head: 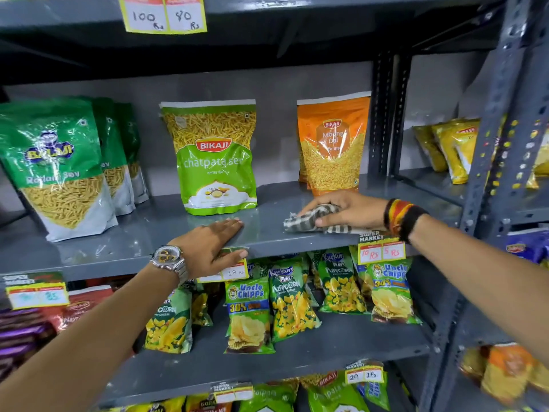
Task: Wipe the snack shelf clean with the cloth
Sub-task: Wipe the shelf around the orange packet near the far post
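The grey metal snack shelf (142,233) runs across the middle of the view. My right hand (347,211) presses a striped grey-and-white cloth (312,223) flat on the shelf near its front edge, just in front of an orange Bikaji Moong Dal bag (332,144). My left hand (214,245) grips the shelf's front lip, fingers on top and thumb below over a price tag. A green Bikaji chatpata sev bag (217,159) stands behind the left hand. Green Balaji sev bags (56,168) stand at the shelf's left.
The shelf below holds Uncle Chipps (248,316) and Puffcorn packets (292,304). Yellow price tags (381,252) hang off the front edges. A perforated upright post (493,150) bounds the right side, with yellow packets (451,150) on the neighbouring rack.
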